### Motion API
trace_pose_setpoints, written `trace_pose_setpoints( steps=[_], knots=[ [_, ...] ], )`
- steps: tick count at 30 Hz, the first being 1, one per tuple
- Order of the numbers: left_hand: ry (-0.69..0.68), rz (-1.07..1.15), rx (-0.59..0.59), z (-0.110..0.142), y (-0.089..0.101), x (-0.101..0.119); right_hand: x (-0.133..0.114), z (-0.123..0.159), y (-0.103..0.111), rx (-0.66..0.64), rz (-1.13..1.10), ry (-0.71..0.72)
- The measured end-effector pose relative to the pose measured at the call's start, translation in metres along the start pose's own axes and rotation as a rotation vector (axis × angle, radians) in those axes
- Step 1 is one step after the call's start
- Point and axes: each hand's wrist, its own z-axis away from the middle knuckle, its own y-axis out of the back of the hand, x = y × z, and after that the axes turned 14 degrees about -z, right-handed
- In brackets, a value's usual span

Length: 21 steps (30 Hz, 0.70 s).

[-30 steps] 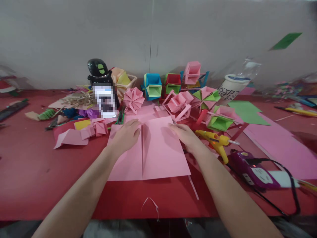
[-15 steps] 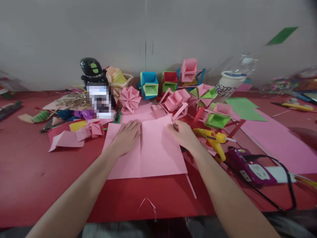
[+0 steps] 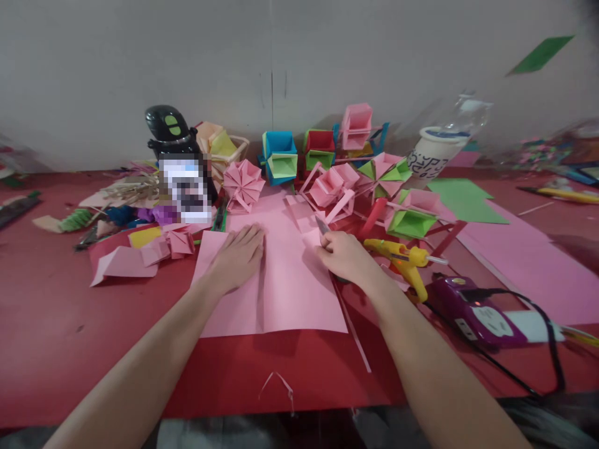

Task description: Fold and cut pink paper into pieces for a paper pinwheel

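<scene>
A pink paper sheet (image 3: 299, 299) with a crease down its middle lies before me at the table's front. My left hand (image 3: 241, 252) rests flat on its left half, fingers stretched out and tips near the crease. Over the right edge of the paper, my right hand (image 3: 344, 252) is closed around a bladed tool. Its pointed grey blade (image 3: 321, 225) sticks out past the fingers, away from me; a dark part shows below the palm, and the rest is hidden. A narrow pink paper strip (image 3: 358, 340) lies beside the sheet.
Folded paper models, including a pink one (image 3: 243, 186) and a blue one (image 3: 279, 156), stand behind the paper. Rightward lie a yellow glue gun (image 3: 402, 259) and a purple power strip (image 3: 482, 315) with a cable. A green-handled cutter (image 3: 219, 219) and a phone (image 3: 187, 190) are at left.
The raised right half of the sheet has come down flatter. My right hand has shifted slightly at the paper's edge, and the grey blade now shows. My left hand stays in place.
</scene>
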Motion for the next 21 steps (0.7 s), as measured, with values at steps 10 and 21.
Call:
trace_pose_setpoints(
  steps=[10, 21],
  knots=[
    [0.009, 0.012, 0.016, -0.001, 0.001, 0.000, -0.009, 0.003, 0.009, 0.000, -0.136, -0.060],
    [0.004, -0.010, -0.006, -0.002, 0.011, -0.004, -0.006, 0.000, 0.009, -0.007, -0.495, -0.068]
  ],
)
